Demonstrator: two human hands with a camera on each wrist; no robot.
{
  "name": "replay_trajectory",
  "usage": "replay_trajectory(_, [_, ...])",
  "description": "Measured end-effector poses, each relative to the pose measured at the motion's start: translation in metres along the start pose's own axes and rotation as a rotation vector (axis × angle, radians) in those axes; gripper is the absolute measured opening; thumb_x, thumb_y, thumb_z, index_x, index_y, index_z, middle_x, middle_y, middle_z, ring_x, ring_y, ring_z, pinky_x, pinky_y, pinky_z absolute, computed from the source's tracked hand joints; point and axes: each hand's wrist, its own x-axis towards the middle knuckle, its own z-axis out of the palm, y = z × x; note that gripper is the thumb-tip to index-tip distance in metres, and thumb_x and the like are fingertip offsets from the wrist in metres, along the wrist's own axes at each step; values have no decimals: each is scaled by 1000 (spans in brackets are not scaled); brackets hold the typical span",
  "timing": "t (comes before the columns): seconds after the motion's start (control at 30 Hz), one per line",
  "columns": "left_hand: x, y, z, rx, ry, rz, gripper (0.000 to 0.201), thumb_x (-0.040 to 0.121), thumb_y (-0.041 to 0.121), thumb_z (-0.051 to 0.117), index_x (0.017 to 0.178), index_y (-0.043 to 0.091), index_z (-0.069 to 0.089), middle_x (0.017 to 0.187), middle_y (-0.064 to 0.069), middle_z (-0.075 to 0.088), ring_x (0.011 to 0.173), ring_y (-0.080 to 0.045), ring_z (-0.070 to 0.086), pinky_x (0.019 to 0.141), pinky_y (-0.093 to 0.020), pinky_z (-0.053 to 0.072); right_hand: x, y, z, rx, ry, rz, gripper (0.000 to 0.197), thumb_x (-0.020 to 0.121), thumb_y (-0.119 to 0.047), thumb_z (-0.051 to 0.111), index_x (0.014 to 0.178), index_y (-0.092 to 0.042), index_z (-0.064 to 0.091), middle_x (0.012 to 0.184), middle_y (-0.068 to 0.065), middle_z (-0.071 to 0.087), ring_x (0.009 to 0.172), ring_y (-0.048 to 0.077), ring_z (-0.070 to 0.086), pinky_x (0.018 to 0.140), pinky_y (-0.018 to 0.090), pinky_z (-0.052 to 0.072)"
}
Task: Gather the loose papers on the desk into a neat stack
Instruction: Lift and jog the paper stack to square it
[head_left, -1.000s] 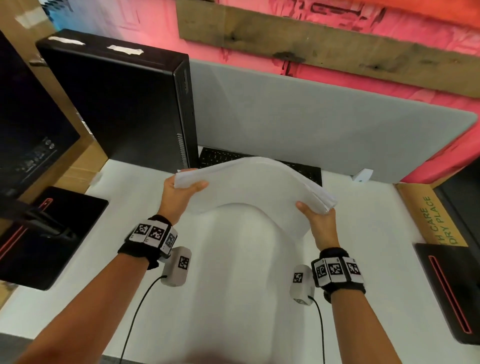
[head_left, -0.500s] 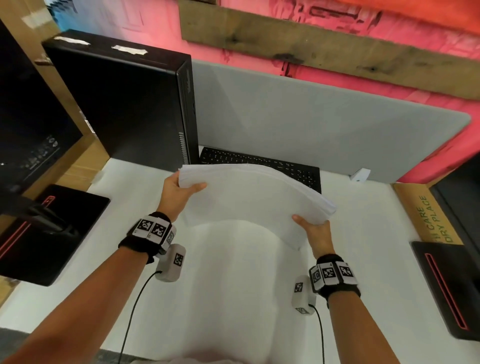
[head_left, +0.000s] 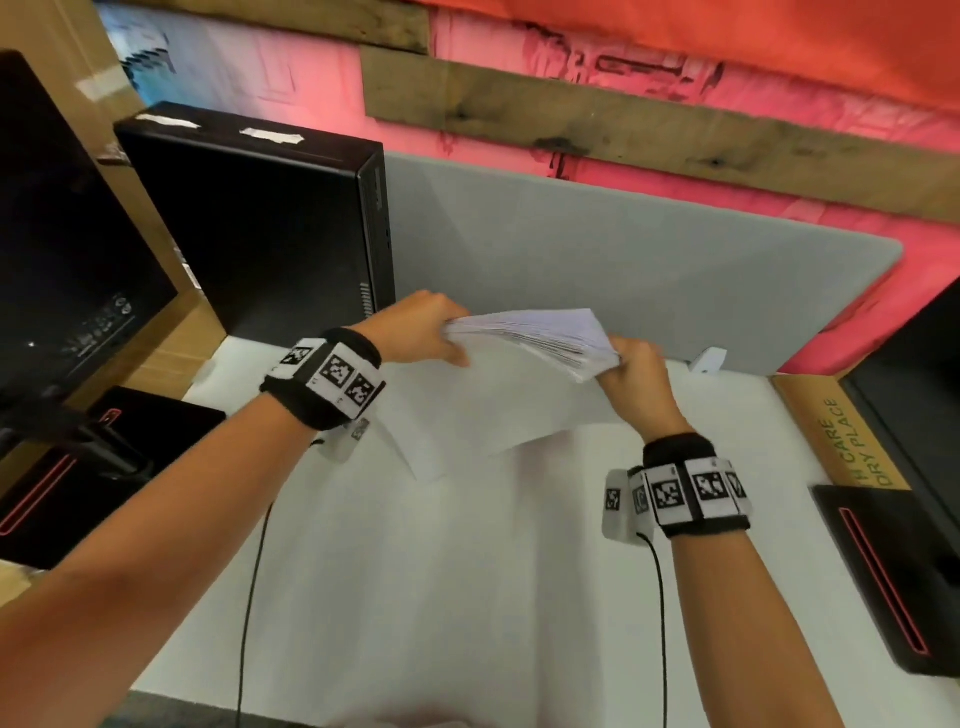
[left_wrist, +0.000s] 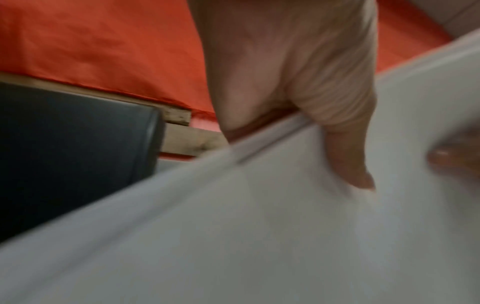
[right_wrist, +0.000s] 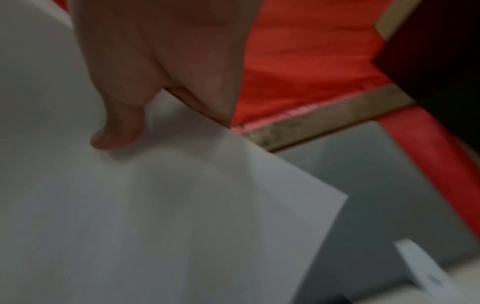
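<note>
A thick stack of white papers (head_left: 524, 364) hangs upright above the white desk (head_left: 467, 597), its top edge fanned and its lower edge drooping toward me. My left hand (head_left: 431, 332) grips the stack's upper left corner, and the thumb lies on the near sheet (left_wrist: 259, 226) in the left wrist view. My right hand (head_left: 636, 371) grips the upper right corner; in the right wrist view its thumb presses on the paper (right_wrist: 182, 205). The fingers behind the stack are hidden.
A black computer tower (head_left: 270, 234) stands at the back left beside a dark monitor (head_left: 62, 249). A grey divider panel (head_left: 623, 270) runs along the desk's far edge. Black devices with red stripes lie at the left (head_left: 78, 467) and right (head_left: 893, 571), by a cardboard box (head_left: 841, 436).
Both hands have lifted and tipped the stack from lying bowed and flat to standing on edge. The hands moved closer together and up; the keyboard behind is now hidden.
</note>
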Motion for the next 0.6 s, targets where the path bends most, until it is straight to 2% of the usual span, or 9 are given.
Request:
replay_trajectory(0.03, [2,10,3,-40,29,34,20,79,20,70,91,4,67,82,-11,68,74,-21,59,64,-30,42,7,-11,-3,-80,-11,-64,18,80,-11,54,68,-2,65,57,9,52,61,13,47,55,26,28])
replay_trajectory(0.1, [4,20,10,-184,147,92,17,81,16,68,86,0,69,78,-17,69,71,-19,58,62,-29,41,18,-30,-11,-137,-35,-106,20,77,-23,60,68,-6,64,56,6,49,57,13,42,54,27,27])
replay_trajectory(0.17, [-1,17,13,-345,247,83,16,80,12,69,68,2,66,62,-12,59,61,-16,51,59,-30,38,25,-42,-23,-136,-64,-41,16,74,-29,73,74,-14,69,62,5,57,62,17,48,58,29,37])
replay_trajectory(0.23, [-7,10,15,-497,314,3,31,79,11,69,54,4,52,56,-4,43,55,-13,39,55,-28,31,25,-42,-37,-198,-82,89,25,69,-36,78,88,-21,72,75,3,65,73,20,57,69,32,47])
replay_trajectory(0.3, [-17,4,14,-661,347,-31,33,78,14,70,62,-9,53,64,-10,49,61,-16,46,61,-30,38,20,-36,-49,-195,-84,179,33,65,-36,80,93,-19,72,80,3,66,77,21,60,70,31,48])
replay_trajectory(0.37, [-27,2,14,-783,379,-48,34,78,14,70,78,-18,56,78,-16,55,73,-24,52,69,-38,44,15,-27,-56,-14,-62,225,32,65,-26,82,93,-14,72,83,5,69,75,19,64,69,31,51])
replay_trajectory(0.4, [-30,2,14,-822,398,-59,30,79,11,68,83,-17,58,82,-17,58,76,-26,56,73,-40,47,12,-22,-56,129,-35,245,30,66,-19,81,94,-12,71,85,6,70,74,16,66,70,29,53])
replay_trajectory(0.5, [-39,4,18,-955,455,-76,11,81,4,64,91,6,67,85,0,71,80,-13,68,79,-31,56,1,-17,-43,556,42,289,26,74,2,70,97,-8,66,82,-1,72,69,2,69,70,20,57])
replay_trajectory(0.6, [-42,7,28,-1120,512,-73,22,82,0,62,93,18,65,80,13,74,80,-5,70,74,-24,58,-9,-16,-18,644,1,299,25,76,2,68,91,-18,64,85,-8,72,72,3,69,68,24,57])
